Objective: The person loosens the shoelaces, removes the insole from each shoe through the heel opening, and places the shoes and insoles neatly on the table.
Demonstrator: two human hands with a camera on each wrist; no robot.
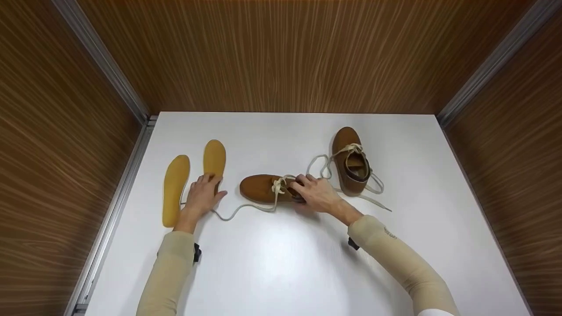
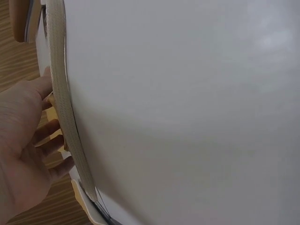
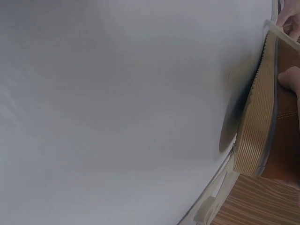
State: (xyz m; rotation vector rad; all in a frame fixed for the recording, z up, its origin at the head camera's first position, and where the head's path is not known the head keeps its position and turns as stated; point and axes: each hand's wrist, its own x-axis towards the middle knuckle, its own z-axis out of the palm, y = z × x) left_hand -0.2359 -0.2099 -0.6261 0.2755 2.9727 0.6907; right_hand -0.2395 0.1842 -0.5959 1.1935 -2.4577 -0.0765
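Observation:
My left hand is over the lower end of a yellow insole, its thumb spread away from the loosely bent fingers. In the left wrist view, a pale shoelace crosses in front of those fingers. My right hand grips a brown lace-up shoe at the heel end, toe pointing left. Its thumb presses the shoe's side above the ribbed tan sole in the right wrist view. A long lace trails from this shoe toward my left hand.
A second insole lies to the left of my left hand. The matching brown shoe stands at the right with its laces loose around it. Wood-grain panels wall the white table at the back and both sides.

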